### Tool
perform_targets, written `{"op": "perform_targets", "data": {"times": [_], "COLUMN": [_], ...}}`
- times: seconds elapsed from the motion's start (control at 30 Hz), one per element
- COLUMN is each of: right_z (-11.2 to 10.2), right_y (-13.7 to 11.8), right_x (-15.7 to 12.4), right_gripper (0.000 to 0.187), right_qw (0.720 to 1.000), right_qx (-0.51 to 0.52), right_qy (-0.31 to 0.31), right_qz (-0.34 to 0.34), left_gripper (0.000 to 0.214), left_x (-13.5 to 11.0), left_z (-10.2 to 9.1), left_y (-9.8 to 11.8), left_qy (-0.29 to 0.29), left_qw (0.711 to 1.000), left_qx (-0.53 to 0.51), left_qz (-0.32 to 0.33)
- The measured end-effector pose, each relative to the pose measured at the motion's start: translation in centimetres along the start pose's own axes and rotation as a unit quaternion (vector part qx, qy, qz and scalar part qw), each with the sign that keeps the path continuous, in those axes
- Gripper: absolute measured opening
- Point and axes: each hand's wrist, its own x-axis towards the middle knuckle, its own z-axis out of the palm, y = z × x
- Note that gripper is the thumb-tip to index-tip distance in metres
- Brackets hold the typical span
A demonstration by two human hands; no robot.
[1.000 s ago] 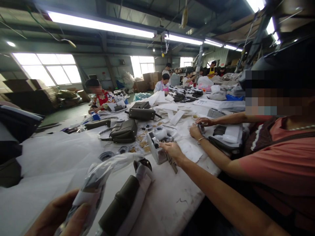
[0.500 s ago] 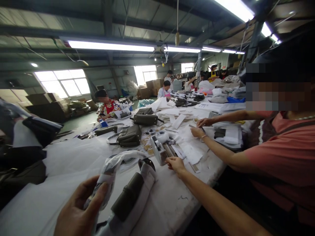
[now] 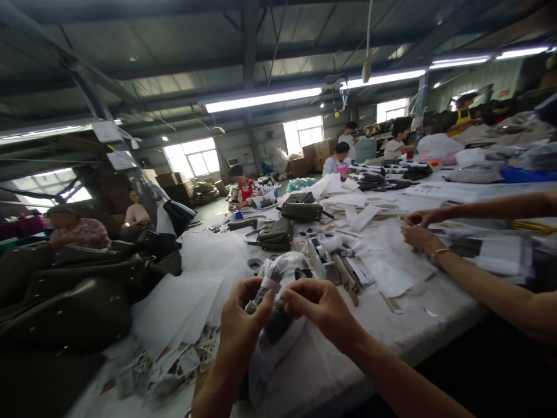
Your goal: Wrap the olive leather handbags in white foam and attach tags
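Right hand [image 3: 319,305] has moved from tape dispenser [image 3: 317,261] to left hand's [image 3: 239,316] side. We see left fingers gripping plastic-wrapped strap [image 3: 270,283] above dark green bag, partly wrapped in white [image 3: 276,323], on desk [image 3: 348,351]. Right fingers pinched together beside strap; we cannot tell what, if anything, they hold.

Fingers [image 3: 298,305] part-hide olive item [image 3: 275,325]; co-worker's arms [image 3: 478,280] cropped.

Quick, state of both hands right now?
Left hand: closed, holding the plastic-wrapped bundle.
Right hand: closed in a pinch; whether it holds anything cannot be told.
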Motion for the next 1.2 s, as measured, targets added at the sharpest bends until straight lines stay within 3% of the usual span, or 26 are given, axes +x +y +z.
{"op": "perform_targets", "data": {"times": [0.3,0.47,0.67,0.83,1.03,1.2], "right_z": [0.2,0.1,0.3,0.5,1.0,1.4], "right_y": [1.1,0.6,0.9,2.3,2.9,3.6], "right_x": [0.1,-0.9,-1.9,-2.3,-2.6,-2.1], "right_gripper": [0.031,0.019,0.021,0.024,0.037,0.025], "right_qw": [0.993,0.987,0.977,0.985,0.997,0.994], "right_qx": [-0.118,-0.162,-0.208,-0.163,-0.049,-0.068], "right_qy": [0.01,-0.01,0.024,0.048,0.055,0.084], "right_qz": [0.025,-0.019,-0.046,-0.012,0.018,-0.004], "left_gripper": [0.031,0.029,0.027,0.027,0.027,0.028], "left_x": [-1.6,-2.1,-2.7,-3.8,-4.4,-4.3], "left_z": [-0.1,-0.4,-0.4,0.0,0.7,0.8], "left_y": [-0.4,-0.3,-0.2,0.3,1.3,1.3], "left_qy": [-0.002,-0.001,-0.004,-0.024,0.008,0.0], "left_qw": [0.998,0.998,0.995,0.993,0.996,0.997], "left_qx": [0.036,0.052,0.073,0.095,0.073,0.068], "left_qz": [0.046,0.045,0.062,0.069,0.054,0.048]}}
